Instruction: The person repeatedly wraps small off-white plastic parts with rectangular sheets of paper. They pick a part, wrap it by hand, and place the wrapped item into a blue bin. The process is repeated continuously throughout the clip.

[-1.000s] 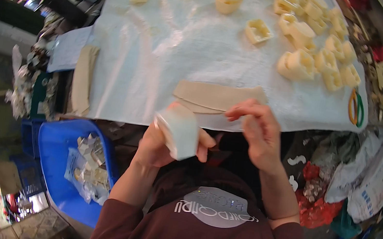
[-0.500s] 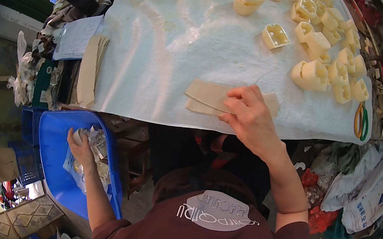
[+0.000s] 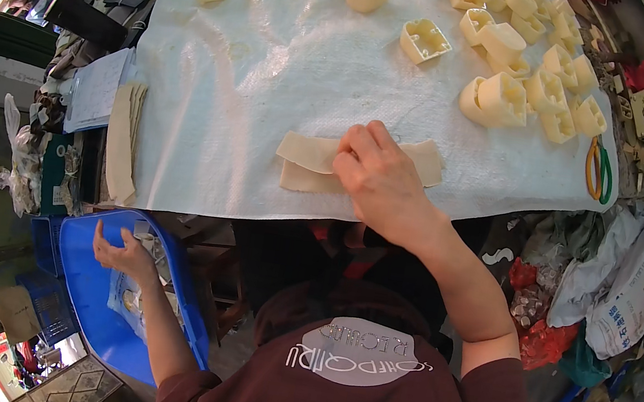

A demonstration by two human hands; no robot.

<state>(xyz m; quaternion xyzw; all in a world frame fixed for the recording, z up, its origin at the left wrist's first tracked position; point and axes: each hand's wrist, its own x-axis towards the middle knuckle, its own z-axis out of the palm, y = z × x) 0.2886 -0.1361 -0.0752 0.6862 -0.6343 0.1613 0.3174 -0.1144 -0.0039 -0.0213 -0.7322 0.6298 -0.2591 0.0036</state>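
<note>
Two overlapping beige strips lie near the front edge of the white-covered table; the upper beige strip (image 3: 308, 150) partly covers the lower beige strip (image 3: 308, 179). My right hand (image 3: 383, 178) is over their middle, its fingers curled and pinched on the upper strip; the fingertips are partly hidden. Down at the left, my left hand (image 3: 127, 254) hovers over a blue bin (image 3: 90, 296) with fingers apart and nothing in them. Pale and clear scraps (image 3: 155, 247) lie inside that bin, partly behind my hand and forearm.
Cream hollow molded pieces (image 3: 497, 100) crowd the table's far right, with several more along the back. A stack of beige strips (image 3: 122, 144) rests at the left edge beside a paper sheet (image 3: 97, 91). Green and orange rings (image 3: 599, 170) lie at the right edge; plastic bags (image 3: 631, 286) are below.
My left hand has spread its fingers, and the pale piece by them has left it. My right hand's fingers have curled closer together on the strips. The whole view has shifted and turned slightly.
</note>
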